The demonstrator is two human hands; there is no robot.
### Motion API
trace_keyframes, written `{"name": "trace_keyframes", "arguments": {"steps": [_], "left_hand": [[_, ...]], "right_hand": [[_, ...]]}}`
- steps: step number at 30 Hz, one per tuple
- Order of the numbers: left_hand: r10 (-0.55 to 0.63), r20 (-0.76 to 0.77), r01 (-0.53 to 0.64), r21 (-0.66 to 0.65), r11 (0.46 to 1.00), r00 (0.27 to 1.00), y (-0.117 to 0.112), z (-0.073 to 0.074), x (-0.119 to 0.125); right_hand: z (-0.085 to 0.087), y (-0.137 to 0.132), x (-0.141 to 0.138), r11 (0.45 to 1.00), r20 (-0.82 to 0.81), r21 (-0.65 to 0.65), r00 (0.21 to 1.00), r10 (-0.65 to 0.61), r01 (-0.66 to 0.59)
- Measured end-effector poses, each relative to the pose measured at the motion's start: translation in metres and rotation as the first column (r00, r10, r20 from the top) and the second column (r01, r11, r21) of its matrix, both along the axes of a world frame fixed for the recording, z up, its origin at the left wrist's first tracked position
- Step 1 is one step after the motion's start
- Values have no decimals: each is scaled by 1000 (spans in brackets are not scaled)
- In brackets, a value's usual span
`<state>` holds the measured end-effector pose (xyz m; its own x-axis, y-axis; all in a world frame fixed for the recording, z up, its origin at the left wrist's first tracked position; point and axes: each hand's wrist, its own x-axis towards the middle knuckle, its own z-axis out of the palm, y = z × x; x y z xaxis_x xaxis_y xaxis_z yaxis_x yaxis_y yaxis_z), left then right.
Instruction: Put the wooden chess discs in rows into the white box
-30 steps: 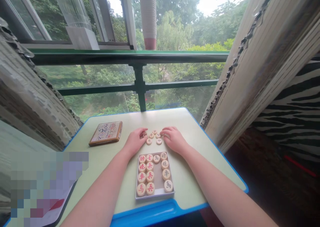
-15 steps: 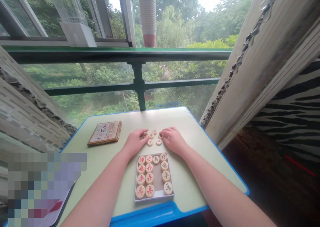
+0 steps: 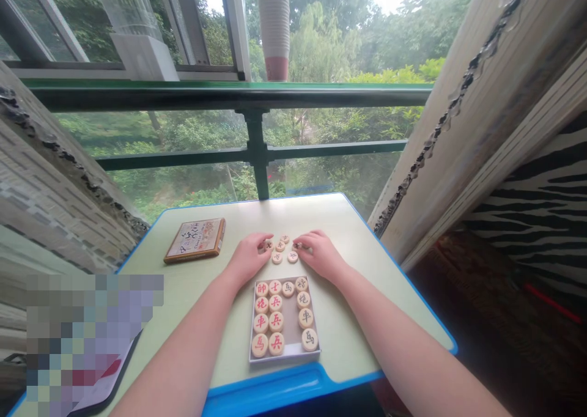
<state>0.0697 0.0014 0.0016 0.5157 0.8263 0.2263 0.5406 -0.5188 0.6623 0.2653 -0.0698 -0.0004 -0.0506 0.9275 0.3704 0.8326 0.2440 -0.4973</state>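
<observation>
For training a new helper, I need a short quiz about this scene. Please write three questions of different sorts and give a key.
1. True or false: the printed box lid lies on the table to the left of the tray of xiangqi pieces.
2. Multiple choice: what do the fingers of the left hand and the right hand reach toward?
A. the printed box lid
B. the loose xiangqi pieces
C. the green railing
3. Short answer: what colour are the characters on the pieces in the tray's left column?

Key: 1 true; 2 B; 3 red.
</observation>
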Motion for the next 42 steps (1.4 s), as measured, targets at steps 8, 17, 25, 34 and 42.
{"name": "trace_keyframes", "arguments": {"steps": [8,17,25,34,42], "left_hand": [[57,-80,-52,64,997,995,4,-3,-4],[74,-28,-73,33,997,997,0,1,-6],[70,105,-74,31,997,992,-11,9,0],[-32,330,99,-189,977,943,-30,23,8],[-55,267,107,-183,977,962,-35,33,5]], "right_hand": [[0,-1,-1,1000,-5,-17,1000,-1,1],[-1,0,0,1000,-12,8,1000,1,-1],[15,-10,-10,999,-170,45,985,33,-26],[24,-17,-21,994,-365,-2,925,100,-108],[33,-22,-24,992,-526,-72,849,48,-101]]}}
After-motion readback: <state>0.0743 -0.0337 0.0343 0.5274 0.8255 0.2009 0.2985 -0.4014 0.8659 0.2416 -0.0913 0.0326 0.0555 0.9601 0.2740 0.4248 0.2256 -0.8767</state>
